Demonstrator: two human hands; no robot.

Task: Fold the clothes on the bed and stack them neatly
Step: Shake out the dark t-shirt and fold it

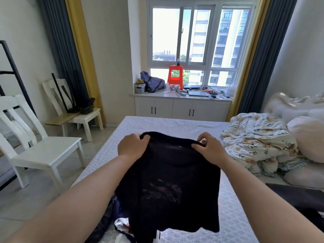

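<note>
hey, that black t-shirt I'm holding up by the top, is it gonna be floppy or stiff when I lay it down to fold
Probably floppy: the black t-shirt hangs limp from the left hand and right hand, its hem rippling. It looks thin and light, so it may bunch on the bed.

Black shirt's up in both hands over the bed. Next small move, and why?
Probably lower it flat onto the bare bedspread ahead. The left hand and right hand each pinch the black shirt at its top edge, so it hangs unfolded in the air. The unsorted clothes lie below it, so the clear stretch beyond looks like the better folding surface.
</note>
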